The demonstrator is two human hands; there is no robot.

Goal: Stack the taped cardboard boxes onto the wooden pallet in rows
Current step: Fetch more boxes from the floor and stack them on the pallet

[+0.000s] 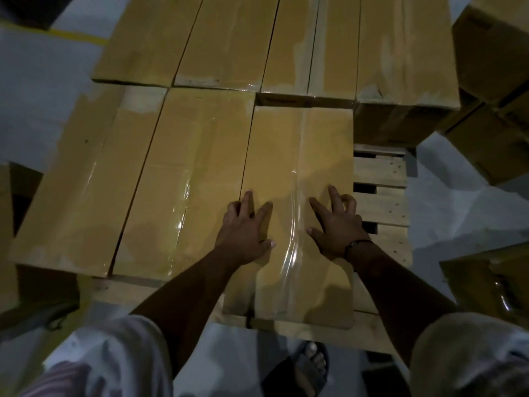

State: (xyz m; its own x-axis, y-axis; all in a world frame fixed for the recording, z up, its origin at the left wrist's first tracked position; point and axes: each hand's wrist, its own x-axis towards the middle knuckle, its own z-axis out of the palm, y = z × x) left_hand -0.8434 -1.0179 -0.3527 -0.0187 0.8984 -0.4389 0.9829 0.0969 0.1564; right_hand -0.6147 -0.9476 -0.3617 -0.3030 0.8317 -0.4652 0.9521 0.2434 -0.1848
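On the wooden pallet (380, 190), near right, your left hand (246, 224) and right hand (337, 222) press flat, fingers spread, on the taped box (297, 156). It juts nearer than the neighbouring boxes (183, 173); an uneven shove could skew it rightward, off line.

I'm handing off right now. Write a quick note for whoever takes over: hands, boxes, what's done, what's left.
Left hand and right hand: both open, flat on the third box of the near row.
Pallet: far row looks full; two boxes sit left of this one, bare slats right.
Its near end sticks out past theirs.
Left: square it, then fill the gap from the loose boxes at right.
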